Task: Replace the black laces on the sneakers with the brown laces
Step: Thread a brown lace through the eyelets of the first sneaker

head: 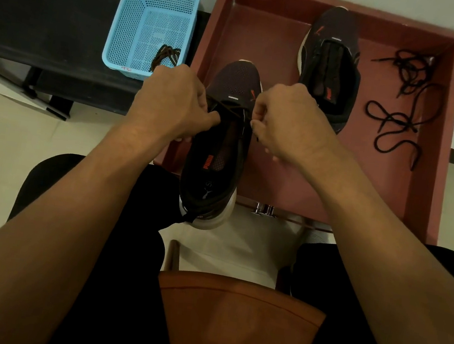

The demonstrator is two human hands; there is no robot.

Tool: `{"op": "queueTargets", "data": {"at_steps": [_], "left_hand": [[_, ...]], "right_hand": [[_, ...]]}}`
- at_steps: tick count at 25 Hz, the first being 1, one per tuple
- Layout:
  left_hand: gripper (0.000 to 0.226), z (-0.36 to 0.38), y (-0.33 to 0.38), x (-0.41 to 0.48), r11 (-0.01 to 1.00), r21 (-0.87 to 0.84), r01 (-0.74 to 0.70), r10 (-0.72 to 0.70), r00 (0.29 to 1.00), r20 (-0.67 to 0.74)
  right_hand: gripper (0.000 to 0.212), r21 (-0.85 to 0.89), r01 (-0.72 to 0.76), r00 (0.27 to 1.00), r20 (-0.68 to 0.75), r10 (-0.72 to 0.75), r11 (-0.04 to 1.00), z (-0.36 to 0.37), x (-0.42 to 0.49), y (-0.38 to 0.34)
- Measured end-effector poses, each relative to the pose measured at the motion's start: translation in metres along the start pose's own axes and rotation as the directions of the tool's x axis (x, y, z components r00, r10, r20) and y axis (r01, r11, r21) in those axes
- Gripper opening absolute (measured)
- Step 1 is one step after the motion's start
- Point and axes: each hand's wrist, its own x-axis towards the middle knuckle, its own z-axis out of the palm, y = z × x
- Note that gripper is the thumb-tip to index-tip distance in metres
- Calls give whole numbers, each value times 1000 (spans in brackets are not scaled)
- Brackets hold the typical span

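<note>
- Our left hand [176, 101] and right hand [284, 121], fingers curled, each pinch the brown lace [232, 108] crossing the near sneaker [216, 156].
- The far sneaker [329, 67] and the black laces [400, 119] lie right, in the red tray [427, 184].
- A spare brown lace [166, 57] sits in the blue basket [130, 23], far left.

A dark mesh sneaker [215, 164] is lying across the near-left edge of the red-brown square wooden tray [356, 15], the left hand [171, 101] and right hand [284, 121] pinching its thin brown lace [230, 108] at either side. A second dark sneaker [331, 64] is sitting far-centre in the tray, loose black laces [409, 70] at its right. Left of the tray, a light-blue plastic basket [129, 29] is holding a bundled brown lace [166, 55].
</note>
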Motion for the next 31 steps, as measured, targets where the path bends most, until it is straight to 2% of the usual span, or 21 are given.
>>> {"op": "queueTargets", "data": {"at_steps": [1, 3, 5, 8, 10, 13, 15, 18, 22, 24, 26, 27, 29, 31], "left_hand": [[28, 0, 0, 0, 1000, -15, 6, -6, 1000, -6], [26, 0, 0, -1, 1000, -14, 7, -8, 1000, -18], [26, -1, 0, 0, 1000, -5, 14, -14, 1000, -27], [25, -3, 0, 1, 1000, -14, 27, -27, 1000, -7], [24, -4, 1, 0, 1000, -7, 21, -21, 1000, -5], [25, -4, 3, 2, 1000, -12, 22, -22, 1000, 6], [26, -3, 2, 2, 1000, -12, 27, -27, 1000, 15], [25, -1, 0, 2, 999, -24, 44, -44, 999, 2], [20, -3, 3, 1, 999, -31, 40, -41, 999, -16], [17, -3, 4, 0, 998, -31, 47, -47, 999, -18], [17, -4, 4, 0, 998, -28, 50, -51, 998, -30], [17, -4, 3, 0, 999, -25, 47, -48, 998, -37], [17, -5, 4, 0, 999, -21, 41, -42, 998, -36], [18, -6, 4, 0, 998, -28, 48, -49, 999, -25]], "right_hand": [[4, -5, -14, 1000, -7, 14, 1000, 0, -1, -1], [11, -90, -37, 999, 30, 39, 995, 1, -2, 0], [27, -222, -25, 983, 174, 65, 975, 1, -6, -2], [41, -269, -15, 935, 338, 109, 963, 1, -14, -4], [35, -221, -41, 947, 301, 108, 974, 1, -12, -2], [11, -29, -70, 997, 30, 71, 997, -5, -6, 0], [7, 65, 1, 997, -71, 4, 998, -7, -3, -1], [6, 50, 24, 998, -62, -21, 998, -1, 0, -3], [8, -53, 4, 1000, -22, -5, 999, 0, -1, -6], [21, -141, -31, 994, 103, 46, 990, -2, -6, -5], [38, -251, -26, 949, 299, 103, 968, -1, -14, -6], [41, -272, -24, 927, 354, 123, 962, -1, -16, -6], [36, -233, -45, 932, 341, 124, 972, 0, -13, -5], [17, -105, -73, 985, 146, 88, 992, -2, -8, -3]]}}
